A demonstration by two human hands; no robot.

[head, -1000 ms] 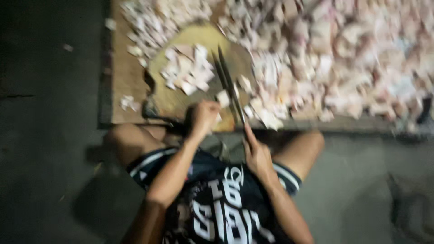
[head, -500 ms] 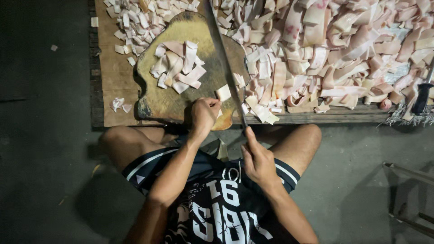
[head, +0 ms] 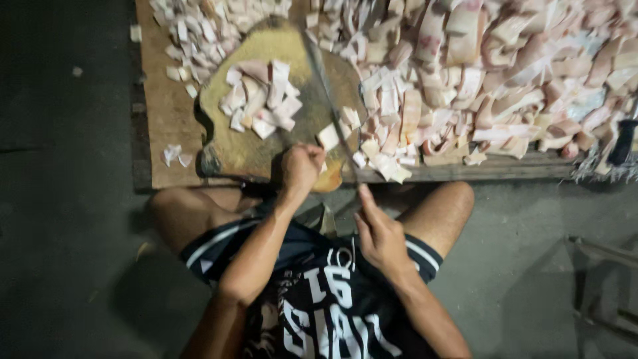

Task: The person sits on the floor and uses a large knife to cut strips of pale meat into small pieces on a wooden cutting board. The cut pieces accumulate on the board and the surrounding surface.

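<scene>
My left hand (head: 302,169) is closed in a fist at the near edge of a round wooden chopping block (head: 229,149), pinching a pale strip (head: 329,137) whose end sticks out beside the knuckles. My right hand (head: 379,231) grips the handle of a long thin knife (head: 327,93). Its blade slants up and away across the block, just right of the strip. A small heap of cut pale pieces (head: 260,100) lies on the middle of the block.
The block rests on a low wooden board (head: 163,119). More cut pieces (head: 199,33) lie at its far left, and a big pile of uncut pale strips (head: 492,80) covers the right. My bare knees flank the board's near edge above a dark floor (head: 66,233).
The blurred view has sharpened. The knife blade has come to rest slanting across the block, and my right hand sits a little lower. My left fist stays on the strip.
</scene>
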